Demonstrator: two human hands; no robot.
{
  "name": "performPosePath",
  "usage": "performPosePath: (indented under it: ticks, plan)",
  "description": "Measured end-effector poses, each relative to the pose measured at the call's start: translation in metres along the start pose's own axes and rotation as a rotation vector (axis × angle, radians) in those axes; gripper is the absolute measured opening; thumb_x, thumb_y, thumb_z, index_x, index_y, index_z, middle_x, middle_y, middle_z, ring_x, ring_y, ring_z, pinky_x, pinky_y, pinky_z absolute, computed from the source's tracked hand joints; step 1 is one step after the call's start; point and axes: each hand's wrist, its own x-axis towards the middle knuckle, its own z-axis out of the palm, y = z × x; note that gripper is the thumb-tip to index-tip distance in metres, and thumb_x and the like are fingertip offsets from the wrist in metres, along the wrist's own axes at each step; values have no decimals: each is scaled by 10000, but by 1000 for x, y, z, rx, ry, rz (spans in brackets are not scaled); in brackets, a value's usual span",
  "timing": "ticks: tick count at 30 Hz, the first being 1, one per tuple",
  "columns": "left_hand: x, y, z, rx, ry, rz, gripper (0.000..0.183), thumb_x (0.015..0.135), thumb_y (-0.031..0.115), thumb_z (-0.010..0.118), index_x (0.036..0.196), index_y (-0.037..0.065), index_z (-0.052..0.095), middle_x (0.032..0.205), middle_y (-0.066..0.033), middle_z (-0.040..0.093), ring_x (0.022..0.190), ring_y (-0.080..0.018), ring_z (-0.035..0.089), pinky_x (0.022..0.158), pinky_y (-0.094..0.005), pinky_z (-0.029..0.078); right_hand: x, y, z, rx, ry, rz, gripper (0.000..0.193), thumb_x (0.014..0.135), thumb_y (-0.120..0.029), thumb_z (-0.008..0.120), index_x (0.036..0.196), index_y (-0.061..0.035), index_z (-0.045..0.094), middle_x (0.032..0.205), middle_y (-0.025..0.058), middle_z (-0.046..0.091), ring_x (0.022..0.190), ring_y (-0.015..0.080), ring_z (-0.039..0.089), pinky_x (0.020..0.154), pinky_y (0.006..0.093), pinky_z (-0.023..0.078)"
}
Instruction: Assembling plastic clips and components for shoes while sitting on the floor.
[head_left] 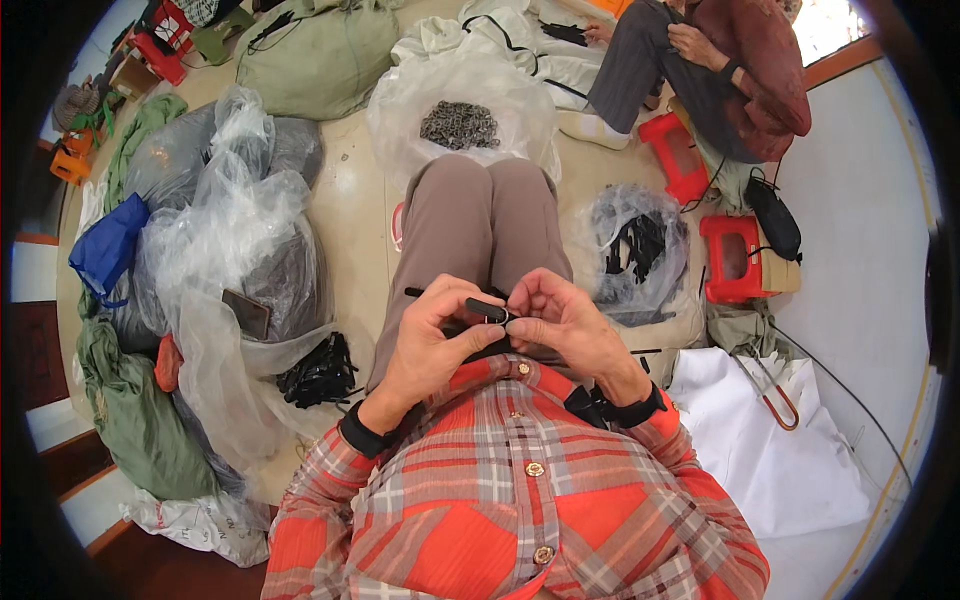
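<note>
Above my lap, my left hand (436,328) grips a short black strap (485,309) between thumb and fingers, its folded end pointing to the right. My right hand (562,322) is closed in a pinch against a small metal ring (506,316) at that end of the strap. The thumbs nearly meet there. Part of the strap is hidden behind the left fingers. Beyond my knees lies an open clear plastic bag with a heap of small metal pieces (458,124). To the right, black straps (635,245) fill another clear bag. A bundle of black straps (318,372) rests on the floor at left.
Large plastic-wrapped bundles (285,275) stand at left, with a phone (247,314) on them and a blue bag (108,245) beside. Red stools (728,258) line the right side, near white sheeting (765,440). Another person (740,70) sits at far right.
</note>
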Motion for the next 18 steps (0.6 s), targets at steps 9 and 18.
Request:
performPosePath:
  ticks: [9, 18]
  plan:
    - [-2, 11, 8, -21, -1, -108, 200, 789, 54, 655, 960, -8, 570, 886, -66, 627, 804, -121, 587, 718, -251, 466, -1, -3, -5, 153, -27, 33, 176, 831, -28, 593, 1001, 7, 559, 839, 15, 583, 747, 68, 547, 655, 206, 452]
    - [5, 8, 8, 288, 152, 167, 195, 750, 74, 687, 893, 0, 577, 762, -103, 623, 675, -190, 622, 599, -276, 476, 0, 0, 11, -205, 157, -172, 195, 814, -50, 588, 996, 16, 563, 841, 38, 594, 731, 144, 553, 662, 285, 440]
